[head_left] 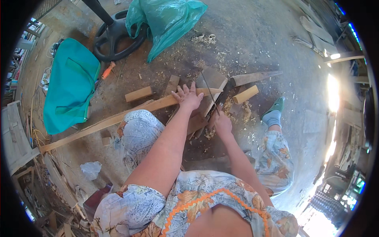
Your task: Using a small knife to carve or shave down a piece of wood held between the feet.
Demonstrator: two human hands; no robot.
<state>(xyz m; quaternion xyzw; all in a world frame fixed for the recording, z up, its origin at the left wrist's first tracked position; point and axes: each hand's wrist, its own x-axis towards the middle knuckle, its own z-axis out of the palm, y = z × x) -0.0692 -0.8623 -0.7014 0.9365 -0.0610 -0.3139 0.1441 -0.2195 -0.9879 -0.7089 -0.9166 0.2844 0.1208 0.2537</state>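
Note:
My left hand [188, 98] presses with spread fingers on a long wooden plank [90, 127], which runs from the lower left up to the centre, over some wooden boards [211, 79]. My right hand [221, 124] is closed on the handle of a saw with a long thin blade [209, 91], lying across the plank near its right end. Short wood blocks [138, 94] lie beside the plank, and a pale block [245, 94] sits right of the saw, among shavings.
A teal bag [69, 83], an orange-handled tool [107, 71], a black wheel-shaped base [115, 43] and a green plastic bag [169, 23] are at the upper left. My socked foot [274, 112] is at the right. Scrap wood [14, 134] lines the left edge.

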